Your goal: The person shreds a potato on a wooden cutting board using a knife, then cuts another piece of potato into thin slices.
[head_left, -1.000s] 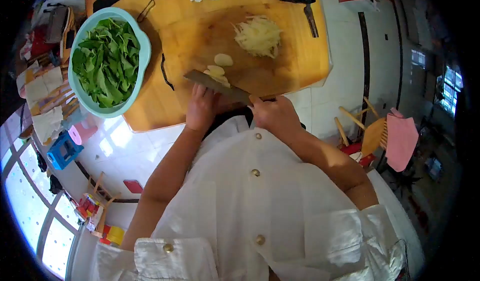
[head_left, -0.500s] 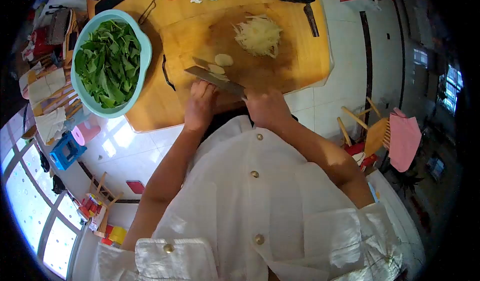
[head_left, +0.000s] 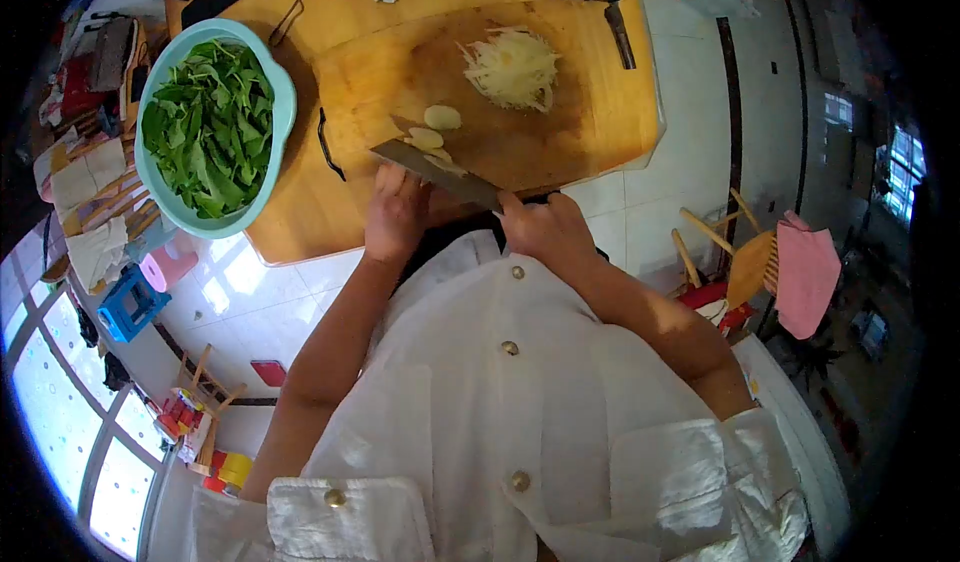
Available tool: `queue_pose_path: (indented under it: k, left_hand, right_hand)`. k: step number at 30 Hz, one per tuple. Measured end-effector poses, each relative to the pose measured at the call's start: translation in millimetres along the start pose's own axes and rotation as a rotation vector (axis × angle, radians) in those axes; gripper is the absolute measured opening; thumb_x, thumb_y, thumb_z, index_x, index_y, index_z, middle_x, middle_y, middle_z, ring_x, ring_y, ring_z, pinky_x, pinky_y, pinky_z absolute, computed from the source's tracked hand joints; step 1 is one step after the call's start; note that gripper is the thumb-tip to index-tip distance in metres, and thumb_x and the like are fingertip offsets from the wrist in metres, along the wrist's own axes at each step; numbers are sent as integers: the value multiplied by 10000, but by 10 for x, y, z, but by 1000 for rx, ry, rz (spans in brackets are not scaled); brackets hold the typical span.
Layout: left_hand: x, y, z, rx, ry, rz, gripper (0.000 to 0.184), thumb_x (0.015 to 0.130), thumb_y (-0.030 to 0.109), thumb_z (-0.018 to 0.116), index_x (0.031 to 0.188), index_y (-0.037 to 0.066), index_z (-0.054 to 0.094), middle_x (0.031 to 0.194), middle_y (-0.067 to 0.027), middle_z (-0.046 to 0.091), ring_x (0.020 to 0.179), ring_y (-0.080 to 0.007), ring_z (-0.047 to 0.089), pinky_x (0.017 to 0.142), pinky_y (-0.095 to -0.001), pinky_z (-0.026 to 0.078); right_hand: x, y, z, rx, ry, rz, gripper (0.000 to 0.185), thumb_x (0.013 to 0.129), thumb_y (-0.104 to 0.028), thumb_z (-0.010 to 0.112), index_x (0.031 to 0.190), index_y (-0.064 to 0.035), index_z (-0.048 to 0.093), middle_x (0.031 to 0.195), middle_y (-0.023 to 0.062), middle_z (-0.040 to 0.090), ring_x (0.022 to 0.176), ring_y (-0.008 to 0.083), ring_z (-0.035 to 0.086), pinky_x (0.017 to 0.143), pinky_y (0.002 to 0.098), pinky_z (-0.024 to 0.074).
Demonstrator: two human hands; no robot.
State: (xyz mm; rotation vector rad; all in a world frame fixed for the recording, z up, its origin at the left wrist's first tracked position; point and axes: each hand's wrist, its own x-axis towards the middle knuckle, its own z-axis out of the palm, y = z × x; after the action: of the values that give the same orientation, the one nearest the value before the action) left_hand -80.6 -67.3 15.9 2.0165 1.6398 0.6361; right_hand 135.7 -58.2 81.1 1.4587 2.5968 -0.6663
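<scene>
Gripping a broad grey metal knife (head_left: 440,177) in the right hand (head_left: 545,230), slanted over the near part of a brown wooden board (head_left: 540,144). Got the left hand (head_left: 396,214) curled just beside it, can't tell about anything underneath. Seeing pale oval slices (head_left: 442,117) right by the blade, plus a heap of thin pale-yellow shreds (head_left: 511,70) farther back. Also got leafy greens (head_left: 210,132) in a light-blue plastic basin (head_left: 284,102).

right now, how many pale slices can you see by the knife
At least 3: one slice farthest from the knife, a second slice nearer it, and a third slice beside the blade, where more may be hidden
</scene>
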Motion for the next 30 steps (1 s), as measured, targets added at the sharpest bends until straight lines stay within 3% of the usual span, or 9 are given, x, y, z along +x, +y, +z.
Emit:
queue_pose_path:
  k: [3,5,12,14,15,17,20,23,30]
  left_hand:
    - [-23,-28,3,17,-94,-51,269,750,31,657,1010,46,591,1036,-146,569,943,-357,530,819,-410,462]
    - [18,13,13,-8,2,-19,263,750,26,654,1006,44,596,1041,-149,570,939,-354,530,818,-407,463]
    - [-3,-33,41,21,10,15,267,738,4,650,999,40,609,1059,-138,568,957,-351,531,827,-409,465]
    - [-5,-16,-5,-32,7,1,296,726,5,654,1015,46,605,1060,-130,566,978,-347,533,821,-405,474]
    - [-10,-8,-11,-31,6,1,296,726,5,654,1015,46,605,1060,-130,566,978,-347,533,821,-405,474]
    - [-1,7,-5,-44,-1,-21,321,718,5,653,1032,48,601,1051,-124,567,981,-340,534,808,-399,482]
    - [22,31,-15,-14,0,-9,306,720,4,648,1019,44,596,1046,-127,565,976,-344,533,810,-406,481]
    - [19,5,-12,-19,6,7,280,717,5,653,988,35,591,1031,-135,565,978,-354,532,818,-411,478]
    - [26,3,0,-17,30,15,267,702,-1,665,956,33,590,1013,-138,566,980,-361,532,826,-414,474]
  right_hand:
    - [171,42,226,76,171,-41,151,812,-171,599,888,-41,613,579,135,617,552,306,624,529,407,461]
    - [354,-44,224,79,-105,97,170,833,-168,580,925,-31,621,671,167,648,626,323,642,581,435,469]
    - [414,-28,206,82,-107,64,267,848,-195,585,1069,-48,611,754,170,646,706,338,637,726,416,457]
    - [491,-8,144,182,263,-30,319,832,-193,606,1121,-59,600,859,176,599,801,322,607,771,410,451]
    - [533,-27,172,183,263,-30,319,832,-193,606,1121,-59,600,859,176,599,801,322,607,771,410,451]
    - [673,-98,286,576,280,35,299,809,-179,620,1086,-69,629,919,159,535,859,326,561,788,409,461]
    - [928,-14,484,918,194,194,233,803,-151,602,1012,-74,671,917,185,588,858,359,585,791,420,476]
    - [1064,115,406,686,14,130,179,795,-148,604,925,-70,699,877,203,635,840,365,616,750,438,490]
    - [1215,143,434,370,-18,16,179,789,-217,609,837,-78,710,777,187,654,746,370,631,695,465,504]
